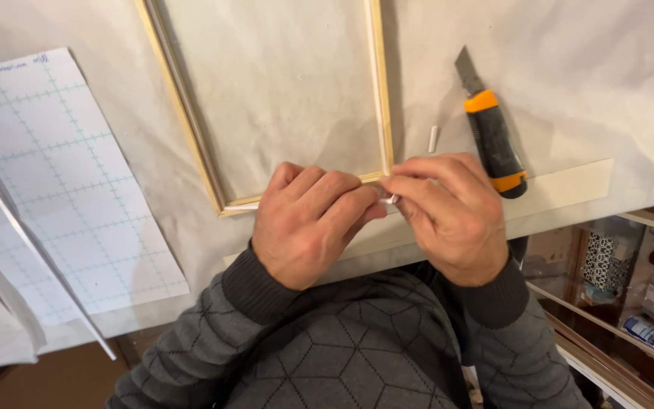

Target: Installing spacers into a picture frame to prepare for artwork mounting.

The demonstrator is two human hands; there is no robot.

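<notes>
My left hand (pixel 308 223) and my right hand (pixel 452 216) meet at the near right corner of a thin wooden frame (pixel 191 129) lying on a paper-covered table (pixel 569 76). Both hands pinch a small white piece (pixel 393 199) between their fingertips, right at that corner. The frame's right strip (pixel 378 83) runs away from the hands. A flat pale wooden strip (pixel 569 189) lies under and beside my right hand along the table edge.
A utility knife (pixel 491 132) with orange and black handle lies blade out just beyond my right hand. A small white stub (pixel 433 138) rests beside it. A gridded sheet (pixel 62 182) and a metal ruler (pixel 32 250) lie left. Cluttered shelves (pixel 637 288) sit below right.
</notes>
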